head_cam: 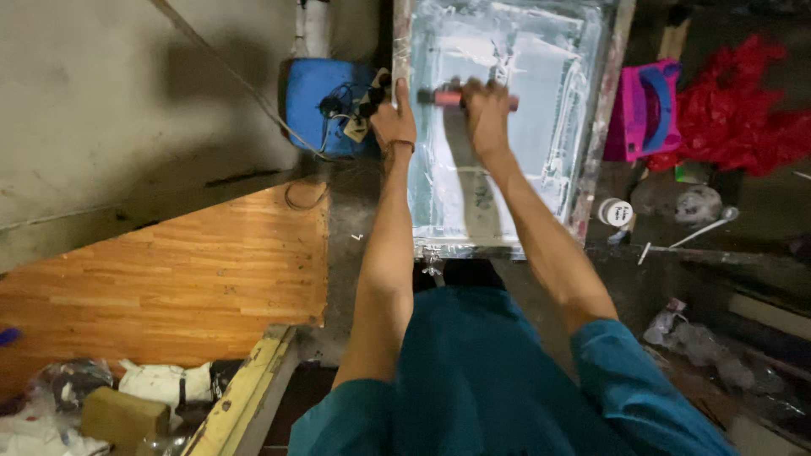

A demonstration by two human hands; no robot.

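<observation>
Gripping a red squeegee (452,99), both hands' fingers closed, near the frame (601,110) far edge.

A small screen-printing workshop, rough and well used.

A large framed printing screen (507,127) smeared with whitish ink lies on a dark, stained work table (355,245); a red-handled squeegee (460,99) rests across the mesh; a small white jar (616,211) and a spoon (705,228) sit beside the frame; a blue box with tangled wires (325,105) stands at the corner; red plastic sheeting (743,118), a pink and blue container (646,110) and crumpled bags (152,384) clutter the edges; bare concrete wall (110,110) and wood-pattern flooring (186,287) complete it.
</observation>
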